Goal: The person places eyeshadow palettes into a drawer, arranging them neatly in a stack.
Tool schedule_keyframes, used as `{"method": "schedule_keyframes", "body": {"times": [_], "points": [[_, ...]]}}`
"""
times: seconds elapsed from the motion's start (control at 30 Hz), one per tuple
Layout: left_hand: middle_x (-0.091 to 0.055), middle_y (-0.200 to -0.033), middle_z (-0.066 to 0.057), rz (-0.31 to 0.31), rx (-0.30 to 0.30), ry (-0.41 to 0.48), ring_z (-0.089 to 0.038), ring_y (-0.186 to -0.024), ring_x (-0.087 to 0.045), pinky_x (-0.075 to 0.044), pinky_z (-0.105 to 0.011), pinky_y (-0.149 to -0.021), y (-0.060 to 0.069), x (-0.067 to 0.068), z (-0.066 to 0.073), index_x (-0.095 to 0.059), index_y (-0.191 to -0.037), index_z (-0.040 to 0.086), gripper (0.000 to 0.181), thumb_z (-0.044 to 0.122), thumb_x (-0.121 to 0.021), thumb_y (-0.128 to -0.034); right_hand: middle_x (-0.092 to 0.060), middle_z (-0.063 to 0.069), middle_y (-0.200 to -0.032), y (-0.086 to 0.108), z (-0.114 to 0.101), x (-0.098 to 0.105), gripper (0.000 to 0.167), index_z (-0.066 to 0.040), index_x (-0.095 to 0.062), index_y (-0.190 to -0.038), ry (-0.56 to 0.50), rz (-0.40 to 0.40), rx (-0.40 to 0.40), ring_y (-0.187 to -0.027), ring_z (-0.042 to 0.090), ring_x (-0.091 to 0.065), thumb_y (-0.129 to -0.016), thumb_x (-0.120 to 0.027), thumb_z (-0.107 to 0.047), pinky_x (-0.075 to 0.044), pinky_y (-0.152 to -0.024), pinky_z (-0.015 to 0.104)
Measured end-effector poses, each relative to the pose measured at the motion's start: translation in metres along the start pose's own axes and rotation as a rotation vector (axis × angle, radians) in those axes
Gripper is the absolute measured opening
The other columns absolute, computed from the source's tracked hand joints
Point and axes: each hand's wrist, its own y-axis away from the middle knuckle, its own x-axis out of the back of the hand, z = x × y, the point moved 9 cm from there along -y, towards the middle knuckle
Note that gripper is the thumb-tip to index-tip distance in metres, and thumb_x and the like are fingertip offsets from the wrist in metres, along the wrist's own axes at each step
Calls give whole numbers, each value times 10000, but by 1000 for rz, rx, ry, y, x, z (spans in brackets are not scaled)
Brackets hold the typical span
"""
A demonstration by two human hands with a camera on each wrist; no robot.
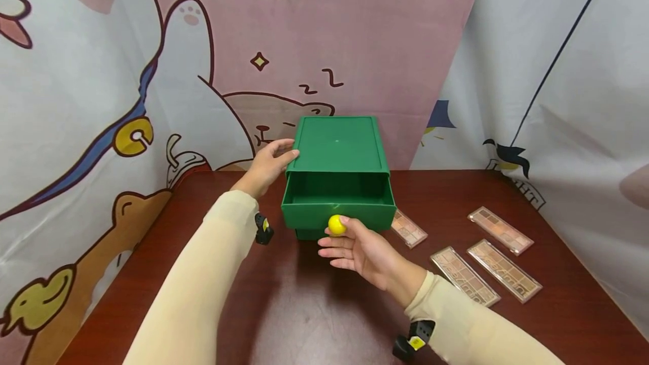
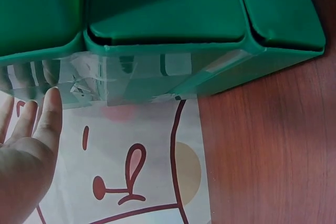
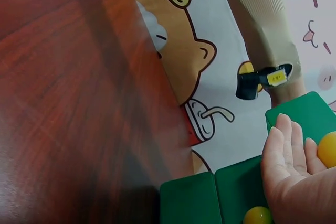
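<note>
A green drawer cabinet [image 1: 337,142] has its upper drawer [image 1: 304,216] pulled part way out, and nothing shows in the visible part of its inside. My right hand [image 1: 372,255] pinches the round yellow knob [image 1: 336,225] on the drawer's front between thumb and index finger, the other fingers extended below. In the right wrist view, that knob [image 3: 328,149] is beside my hand [image 3: 299,182], with a second yellow knob [image 3: 257,215] lower down. My left hand [image 1: 266,168] rests against the cabinet's left side. The left wrist view shows its fingers [image 2: 51,111] extended at clear tape.
Several makeup palettes [image 1: 499,230] lie to the right on the reddish-brown table [image 1: 213,308], one partly behind the drawer. A cartoon-printed cloth [image 1: 385,32] hangs behind and along both sides.
</note>
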Motion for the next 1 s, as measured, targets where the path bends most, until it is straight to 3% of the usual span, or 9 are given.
{"method": "schedule_keyframes", "body": {"times": [0.7,1.0], "points": [[-430,-1458,-62,-2,-16,-25,-241,-1310,-444,-397,-417,-1069,1,-2,2,-422,-1456,160,520,328,-565,-985,-710,21,-985,34,12,-14,464,17,-528,-1220,-1,-90,-19,-934,160,-687,-1021,-418,-388,-533,-819,259],[-436,-1450,-65,18,1,-21,-240,-1306,-447,-404,-416,-1064,2,1,1,-424,-1456,161,522,324,-571,-982,-699,76,-1089,38,20,-20,564,67,-506,-1314,105,-128,-12,-1024,209,-668,-1020,-429,-409,-521,-853,298]]}}
